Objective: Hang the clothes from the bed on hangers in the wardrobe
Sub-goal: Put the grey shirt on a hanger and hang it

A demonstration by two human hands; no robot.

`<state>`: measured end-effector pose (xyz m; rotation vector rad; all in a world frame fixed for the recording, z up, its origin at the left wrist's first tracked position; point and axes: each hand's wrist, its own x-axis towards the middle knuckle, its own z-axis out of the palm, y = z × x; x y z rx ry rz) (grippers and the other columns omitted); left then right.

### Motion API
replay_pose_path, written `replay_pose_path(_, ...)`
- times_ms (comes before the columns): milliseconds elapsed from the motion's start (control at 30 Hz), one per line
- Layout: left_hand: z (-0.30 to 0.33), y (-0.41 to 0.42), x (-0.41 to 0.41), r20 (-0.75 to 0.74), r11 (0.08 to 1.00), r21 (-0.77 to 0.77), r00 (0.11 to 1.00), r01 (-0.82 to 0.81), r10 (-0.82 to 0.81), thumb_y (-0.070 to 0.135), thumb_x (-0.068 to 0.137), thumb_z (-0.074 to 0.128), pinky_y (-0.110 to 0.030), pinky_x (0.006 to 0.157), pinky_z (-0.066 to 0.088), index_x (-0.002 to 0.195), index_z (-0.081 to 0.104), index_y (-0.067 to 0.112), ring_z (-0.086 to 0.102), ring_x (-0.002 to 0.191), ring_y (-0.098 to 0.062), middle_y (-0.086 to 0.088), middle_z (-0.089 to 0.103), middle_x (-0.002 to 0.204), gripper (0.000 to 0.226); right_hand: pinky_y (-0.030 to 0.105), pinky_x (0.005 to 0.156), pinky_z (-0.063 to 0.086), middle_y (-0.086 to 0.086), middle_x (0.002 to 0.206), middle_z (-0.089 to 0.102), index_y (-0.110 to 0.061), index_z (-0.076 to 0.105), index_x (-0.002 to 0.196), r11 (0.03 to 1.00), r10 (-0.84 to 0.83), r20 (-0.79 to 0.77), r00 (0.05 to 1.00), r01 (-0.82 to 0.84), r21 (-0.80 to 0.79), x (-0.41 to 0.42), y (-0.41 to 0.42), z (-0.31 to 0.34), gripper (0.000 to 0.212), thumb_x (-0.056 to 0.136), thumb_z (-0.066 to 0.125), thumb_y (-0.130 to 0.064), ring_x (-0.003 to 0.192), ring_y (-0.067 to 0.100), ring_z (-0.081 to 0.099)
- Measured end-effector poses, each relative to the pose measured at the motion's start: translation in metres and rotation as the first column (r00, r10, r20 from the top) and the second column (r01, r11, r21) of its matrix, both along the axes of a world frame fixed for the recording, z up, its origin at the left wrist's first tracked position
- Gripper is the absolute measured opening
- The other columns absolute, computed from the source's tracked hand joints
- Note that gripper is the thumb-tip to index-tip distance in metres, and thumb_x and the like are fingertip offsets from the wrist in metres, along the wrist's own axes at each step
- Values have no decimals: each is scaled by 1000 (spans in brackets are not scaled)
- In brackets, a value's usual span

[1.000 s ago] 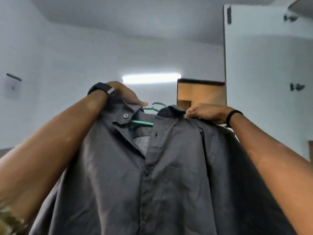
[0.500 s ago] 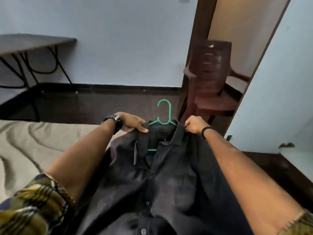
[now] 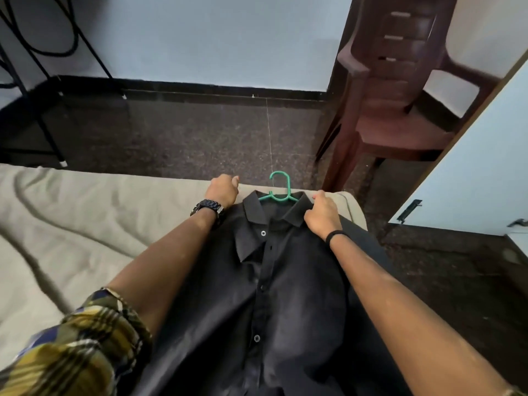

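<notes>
A black button-up shirt (image 3: 274, 295) lies front-up on the beige bed (image 3: 85, 224), near its far corner. A green hanger (image 3: 279, 192) sits inside the collar, with only its hook and neck showing. My left hand (image 3: 224, 188) is curled over the shirt's left shoulder at the bed's edge, and its fingertips are hidden behind the hand. On the other side, my right hand (image 3: 321, 215) grips the fabric beside the right collar point.
Dark speckled floor (image 3: 200, 138) lies beyond the bed. A brown plastic chair (image 3: 400, 110) stands in a doorway at the back right. A white door panel (image 3: 471, 172) with a hinge is at the right. Black metal table legs (image 3: 43, 81) stand at the far left.
The view dropped from ceiling level to the bed. Both hands brought the shirt on its hanger down from mid-air and laid it flat on the bed.
</notes>
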<state>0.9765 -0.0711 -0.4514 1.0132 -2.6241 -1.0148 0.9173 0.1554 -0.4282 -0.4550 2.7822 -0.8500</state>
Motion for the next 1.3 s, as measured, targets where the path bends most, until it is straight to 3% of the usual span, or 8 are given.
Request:
replay_pose_path(233,-1,65,59,-278,986,-169,959,2,-50,40,94,53,-39,59,39,65,41,16,56,69,-33,1,48,57,39,26,69,45,-4,68,58,-15,58,77,954,48,-8,999,-48,-296,66,-8,-22,9,82,64,-12,74,20,60)
replay_pose_path(433,-26,94,99,14,941,-277,980,192,-196,63,77,63,-34,70,44,83,50,21,58,88,-18,3,61,90,44,34,75,47,11,95,66,-8,59,93,994,103,1,995,-103,-41,90,1,-52,30,83,70,-35,94,29,62)
replay_pose_path(600,-25,96,77,220,908,-307,950,284,-223,42,89,57,-38,75,46,98,52,11,60,100,-33,-12,63,106,33,37,86,47,14,119,55,-7,48,116,966,209,-28,977,-202,163,95,-8,-55,55,78,72,-39,111,33,56)
replay_pose_path(767,-15,92,58,-61,983,124,990,137,-131,18,90,56,-39,63,56,75,48,9,67,72,-32,-16,68,77,19,38,75,45,14,108,57,-4,56,98,988,140,-99,985,-133,75,96,-4,-55,25,81,61,-23,97,36,58)
replay_pose_path(867,-7,92,48,-280,837,547,948,27,153,17,97,52,-30,48,56,82,50,6,66,59,-24,-12,68,70,19,38,71,44,14,92,62,0,63,86,991,92,-119,989,-103,-84,94,2,-58,15,80,56,-13,86,34,59)
replay_pose_path(933,-10,92,46,-290,810,585,943,37,166,17,98,52,-29,54,57,85,48,9,65,61,-20,-14,66,76,16,32,74,48,10,82,68,-3,69,86,963,42,-37,998,-51,-264,89,7,-61,11,81,61,-8,80,27,64)
replay_pose_path(1133,-35,113,75,-407,988,144,906,-62,116,8,88,64,-22,76,50,91,60,7,61,80,-13,-5,67,87,5,37,75,58,-8,71,67,-18,71,80,857,5,212,977,105,-504,79,14,-68,8,84,72,-12,68,9,63)
replay_pose_path(1300,-55,142,95,-301,998,62,954,14,6,10,87,66,-26,81,49,100,67,7,62,86,-15,-6,67,93,13,40,74,58,-5,72,68,-19,70,82,836,5,277,961,148,-528,78,10,-71,9,83,71,-9,69,12,65)
